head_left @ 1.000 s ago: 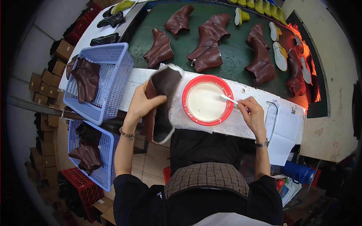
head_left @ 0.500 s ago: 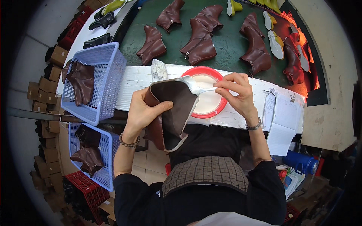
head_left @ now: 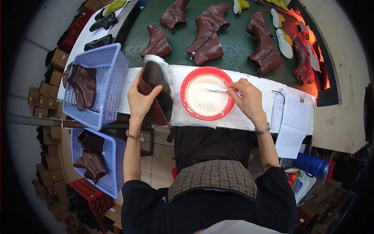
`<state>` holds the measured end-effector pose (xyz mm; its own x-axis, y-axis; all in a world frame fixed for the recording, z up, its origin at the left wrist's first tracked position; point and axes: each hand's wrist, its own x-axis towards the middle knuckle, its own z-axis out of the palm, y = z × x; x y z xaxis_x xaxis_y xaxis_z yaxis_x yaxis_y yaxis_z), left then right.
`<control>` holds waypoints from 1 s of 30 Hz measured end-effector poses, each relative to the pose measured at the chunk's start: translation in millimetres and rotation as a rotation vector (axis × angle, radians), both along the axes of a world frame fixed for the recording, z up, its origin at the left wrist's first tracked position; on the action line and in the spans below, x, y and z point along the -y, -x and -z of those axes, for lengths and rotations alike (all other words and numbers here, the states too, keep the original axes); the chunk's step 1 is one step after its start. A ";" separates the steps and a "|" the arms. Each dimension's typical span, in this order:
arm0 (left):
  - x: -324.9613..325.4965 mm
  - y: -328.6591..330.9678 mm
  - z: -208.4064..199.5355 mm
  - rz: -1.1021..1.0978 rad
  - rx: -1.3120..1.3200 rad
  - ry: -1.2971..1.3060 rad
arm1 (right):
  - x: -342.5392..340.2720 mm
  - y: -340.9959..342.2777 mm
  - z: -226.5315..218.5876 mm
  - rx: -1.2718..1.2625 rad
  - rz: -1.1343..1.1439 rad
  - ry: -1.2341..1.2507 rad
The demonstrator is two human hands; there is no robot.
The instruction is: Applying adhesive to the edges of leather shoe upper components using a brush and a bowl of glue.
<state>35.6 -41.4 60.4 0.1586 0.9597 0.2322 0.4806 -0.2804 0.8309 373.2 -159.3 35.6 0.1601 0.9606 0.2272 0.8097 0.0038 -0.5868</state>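
Note:
My left hand (head_left: pixel 141 102) is closed around a brown leather boot (head_left: pixel 156 108), thumb over its dark lining. White paste coats the boot's far edge. To the right, a red bowl (head_left: pixel 184 104) of thick white paste (head_left: pixel 202 102) sits on the white bench. My right hand (head_left: pixel 249 100) pinches the thin handle of a pale brush (head_left: pixel 221 91) at the bowl's right rim. The brush's working end lies in the paste and is hidden.
Several brown boots (head_left: pixel 204 43) lie on the green conveyor belt (head_left: pixel 233 50) beyond the bench. Blue baskets (head_left: pixel 117 78) holding boots stand left. Papers (head_left: pixel 290 128) lie right, near a glowing orange opening (head_left: pixel 317 84). Yellow shoes (head_left: pixel 284 43) are on the belt's far right.
My left hand has carried the boot left, away from the bowl, and tilted it more upright. The brush has gone from the boot's edge down into the paste.

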 end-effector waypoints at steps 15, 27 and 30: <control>57.0 66.0 67.4 0.085 -0.648 -0.032 | 6.4 -11.0 11.9 -0.008 0.076 -0.033; 88.8 -0.1 -6.1 0.241 -0.370 -0.312 | 9.5 37.2 -23.7 -0.529 -0.188 -0.199; 94.8 -0.4 -6.8 0.324 -0.284 -0.378 | 9.5 27.9 -26.6 -0.486 -0.176 -0.222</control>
